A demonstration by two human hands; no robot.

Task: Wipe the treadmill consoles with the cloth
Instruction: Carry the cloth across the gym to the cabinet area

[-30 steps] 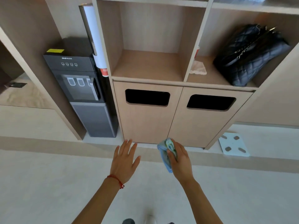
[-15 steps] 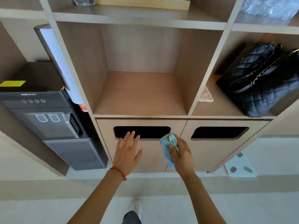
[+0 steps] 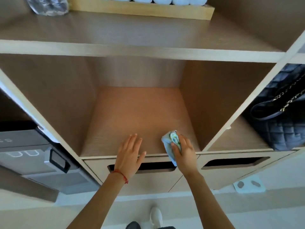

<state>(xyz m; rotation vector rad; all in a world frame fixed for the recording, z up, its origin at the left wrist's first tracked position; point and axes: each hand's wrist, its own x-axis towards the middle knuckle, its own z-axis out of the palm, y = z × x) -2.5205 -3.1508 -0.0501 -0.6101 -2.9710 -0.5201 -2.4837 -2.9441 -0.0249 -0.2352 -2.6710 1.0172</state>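
My right hand is gripping a crumpled pale blue cloth with a green and white print, fingers curled round the bunched fabric, its loose lower corner hanging down past the shelf lip. The cloth is sitting at the front right of the open wooden cubby, whether touching the floor panel I cannot tell. My left hand is hovering flat beside it, fingers straight and slightly spread over the cubby's front edge, holding nothing; a thin red string bracelet is circling that wrist.

I am looking at smooth, matte wood-grain laminate, the cubby a plain square box. Just below, two flat cabinet doors with dark rounded slot openings are showing. In the compartment to the right, a black quilted bag with a metal chain strap is resting. To the left, a grey boxy water dispenser is standing. On the shelf above, a shallow light wooden tray is holding rolled white items. Below, a white shoe is standing on the pale floor.
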